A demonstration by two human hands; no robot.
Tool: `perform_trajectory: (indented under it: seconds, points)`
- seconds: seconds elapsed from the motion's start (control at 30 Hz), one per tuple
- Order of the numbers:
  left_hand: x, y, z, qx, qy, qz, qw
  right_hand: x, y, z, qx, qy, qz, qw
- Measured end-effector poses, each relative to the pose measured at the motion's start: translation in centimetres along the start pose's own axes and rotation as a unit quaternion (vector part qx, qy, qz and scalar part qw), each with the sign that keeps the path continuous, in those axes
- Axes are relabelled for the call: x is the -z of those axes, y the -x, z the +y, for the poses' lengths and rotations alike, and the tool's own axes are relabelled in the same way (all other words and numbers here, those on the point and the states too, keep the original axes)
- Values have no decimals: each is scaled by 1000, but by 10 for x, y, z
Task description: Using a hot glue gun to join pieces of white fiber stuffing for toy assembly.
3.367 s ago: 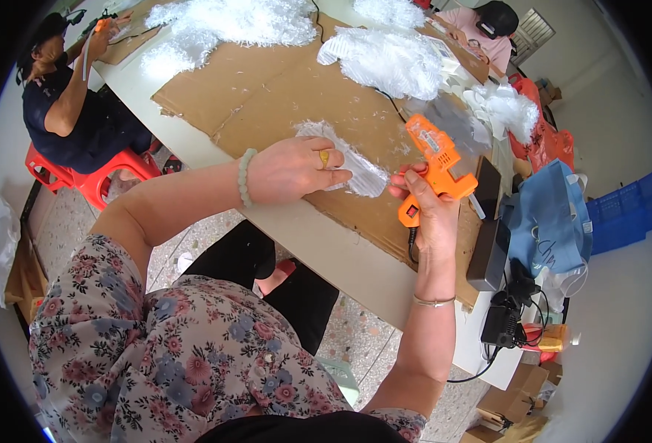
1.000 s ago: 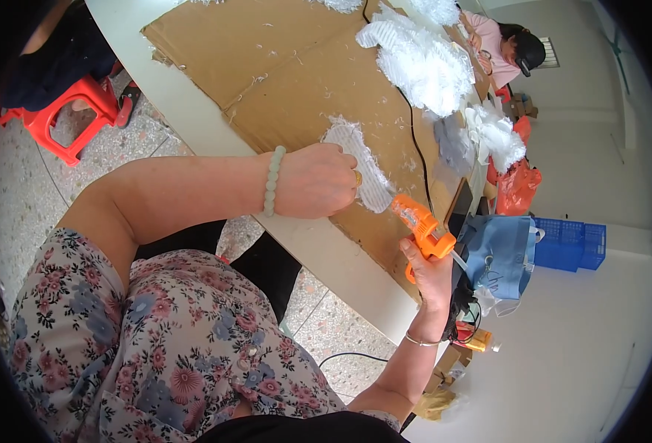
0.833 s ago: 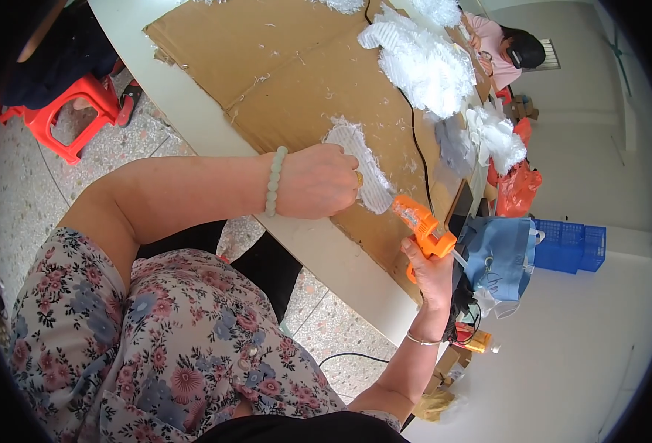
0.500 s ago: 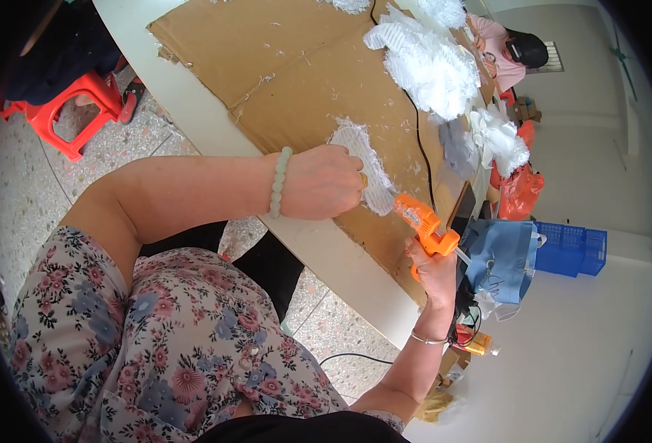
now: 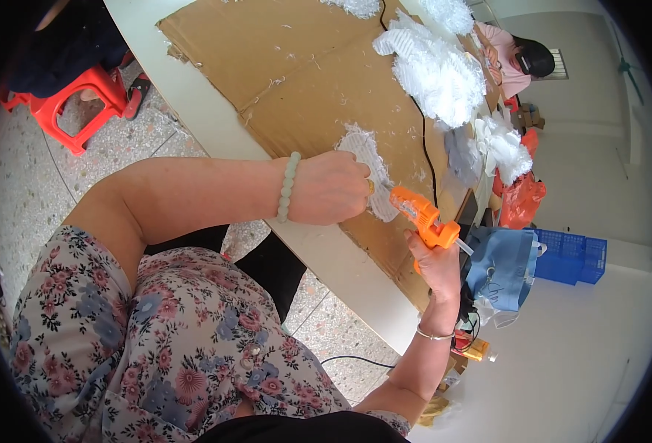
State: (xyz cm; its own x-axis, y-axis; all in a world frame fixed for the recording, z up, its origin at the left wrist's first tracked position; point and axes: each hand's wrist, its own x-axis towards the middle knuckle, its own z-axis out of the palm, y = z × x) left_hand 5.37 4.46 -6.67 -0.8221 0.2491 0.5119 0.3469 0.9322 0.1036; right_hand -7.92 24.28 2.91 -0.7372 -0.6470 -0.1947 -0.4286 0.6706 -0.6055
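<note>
My left hand [image 5: 331, 188] is closed on a long white feathery piece [image 5: 369, 164] and presses it onto the brown cardboard sheet [image 5: 296, 66] that covers the white table [image 5: 200, 103]. My right hand [image 5: 438, 267] grips an orange glue gun [image 5: 420, 216] by its handle. The gun's nozzle points at the lower end of the white piece, close to it; I cannot tell if it touches. A pale green bead bracelet sits on my left wrist and a thin bangle on my right.
Piles of white fluffy material [image 5: 433, 70] lie farther along the cardboard. A black cable [image 5: 428, 159] runs across it. A person in pink [image 5: 514, 63] sits at the far end. A red stool [image 5: 74, 103], a blue bag [image 5: 499, 269] and a blue crate [image 5: 569, 255] stand around.
The view has swung since the oldest frame. Over the last second both hands stay almost still, the left holding the white piece, the glue gun at its end.
</note>
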Motion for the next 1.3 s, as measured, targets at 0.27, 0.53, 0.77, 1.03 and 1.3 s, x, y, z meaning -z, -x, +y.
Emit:
perform_trajectory:
  seconds: [0.27,0.53,0.77,1.03,1.3]
  points:
    - [3,-1,2,5,1,-10,1000,-2,-9,-5,7,-27,-26,999]
    - [2,0,2,5,-8,-9,1000,-9,-20,-21,34,13,-44,998]
    - [-5,1,1,-4,-14,57,998,-12,-24,-31,30,38,-43,998]
    - [-2,1,2,-1,-8,60,998,-16,-29,-28,56,5,-26,998]
    - [7,3,2,5,5,-15,1000,-19,-26,-34,62,-14,-27,998]
